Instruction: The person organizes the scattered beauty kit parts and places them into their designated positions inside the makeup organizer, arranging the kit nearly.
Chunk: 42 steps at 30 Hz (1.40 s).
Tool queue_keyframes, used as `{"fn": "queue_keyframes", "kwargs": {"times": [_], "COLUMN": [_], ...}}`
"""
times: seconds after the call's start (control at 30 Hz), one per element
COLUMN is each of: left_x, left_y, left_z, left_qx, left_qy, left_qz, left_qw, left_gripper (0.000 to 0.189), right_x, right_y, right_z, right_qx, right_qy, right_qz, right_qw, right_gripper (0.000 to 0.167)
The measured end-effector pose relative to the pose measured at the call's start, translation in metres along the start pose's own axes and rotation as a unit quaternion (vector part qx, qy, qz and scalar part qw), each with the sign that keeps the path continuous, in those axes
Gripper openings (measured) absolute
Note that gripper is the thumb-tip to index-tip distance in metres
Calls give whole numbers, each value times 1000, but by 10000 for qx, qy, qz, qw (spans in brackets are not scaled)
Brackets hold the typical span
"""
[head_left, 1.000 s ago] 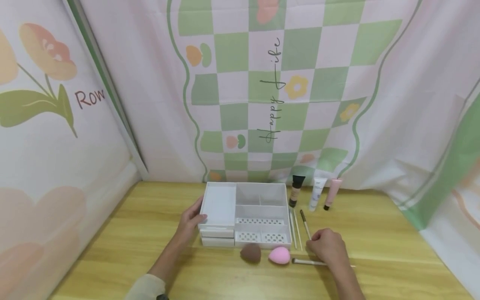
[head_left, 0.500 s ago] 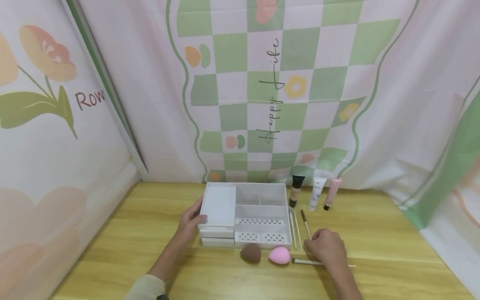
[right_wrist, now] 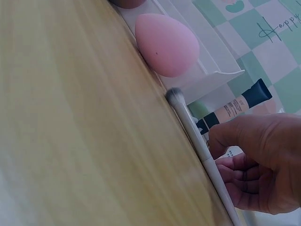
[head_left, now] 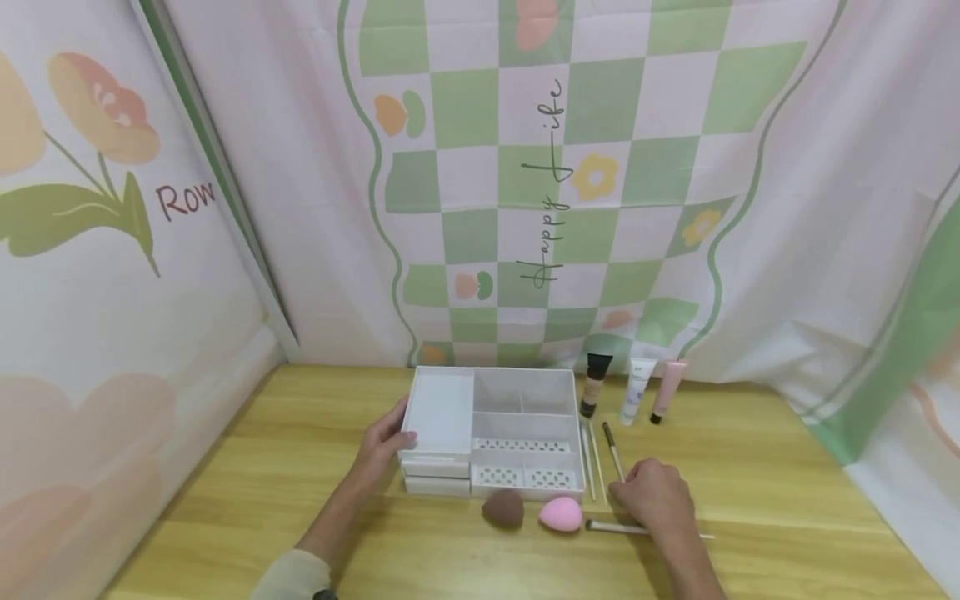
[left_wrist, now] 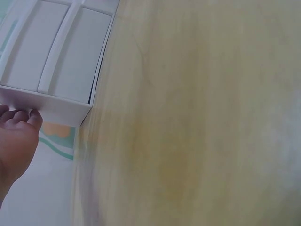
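A white makeup organizer (head_left: 442, 408) with drawers on its left and open compartments on its right stands on the table. My left hand (head_left: 382, 446) holds its left side, thumb over the top edge; the left wrist view shows curled fingers (left_wrist: 34, 117) against the side wall. My right hand (head_left: 654, 496) pinches the lower end of a dark-headed makeup brush (head_left: 612, 446) lying right of the organizer. Another makeup brush (right_wrist: 190, 127) with a pale handle lies in front, partly under that hand. Two thin white sticks (head_left: 587, 462) lie beside the organizer.
A brown makeup sponge (head_left: 503, 509) and a pink makeup sponge (head_left: 561, 514) sit before the organizer. Behind the brushes stand a black-capped foundation tube (head_left: 596, 385), a white tube (head_left: 636, 392) and a pink tube (head_left: 667, 392). A printed curtain (head_left: 465, 175) hangs along the table's back edge.
The head view has shifted slightly. My right fingertips have moved a little left at the end of the dark-headed brush; the left hand keeps its place on the organizer.
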State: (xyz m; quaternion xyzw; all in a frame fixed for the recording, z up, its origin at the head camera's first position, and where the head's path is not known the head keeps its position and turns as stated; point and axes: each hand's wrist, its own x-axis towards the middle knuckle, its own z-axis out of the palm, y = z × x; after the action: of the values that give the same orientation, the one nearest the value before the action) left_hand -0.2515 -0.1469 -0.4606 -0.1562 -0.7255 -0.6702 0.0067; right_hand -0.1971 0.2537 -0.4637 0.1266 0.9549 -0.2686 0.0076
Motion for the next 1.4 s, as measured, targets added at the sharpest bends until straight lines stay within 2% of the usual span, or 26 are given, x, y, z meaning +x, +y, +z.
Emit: {"fn": "queue_keyframes", "kwargs": {"times": [0.33,0.57,0.87,1.03,1.13,1.4], "left_x": [-1,-2,-4,-5,-6,-5], "left_y": [3,2,-2,-6,-8,-7], "left_z": [-1,-6,-10,-13,-14,-13], "left_qx": [-161,-276,-791,-1105,-1234,-1136], "left_qy": [-12,-269,-585,-945,-1108,-1021], "left_qz": [-37,113,396,787,888,852], "left_qw": [9999,9992,9944,9862,9821,9846], "left_gripper": [69,66,65,66,67,69], "right_x": [0,1,-1,-1,-1,-3], "right_y": [0,9,9,7,6,3], "right_z": [-4,-7,-11,-14,-16,-22], "right_qx": [-29,197,726,1167,1450,1831], "right_qy": [133,126,-29,-245,-375,-525], "right_qz": [-121,-340,-270,-215,-173,-278], "right_qw": [9998,9991,9970,9926,9886,9813], "right_gripper": [21,24,18,20,23,28]}}
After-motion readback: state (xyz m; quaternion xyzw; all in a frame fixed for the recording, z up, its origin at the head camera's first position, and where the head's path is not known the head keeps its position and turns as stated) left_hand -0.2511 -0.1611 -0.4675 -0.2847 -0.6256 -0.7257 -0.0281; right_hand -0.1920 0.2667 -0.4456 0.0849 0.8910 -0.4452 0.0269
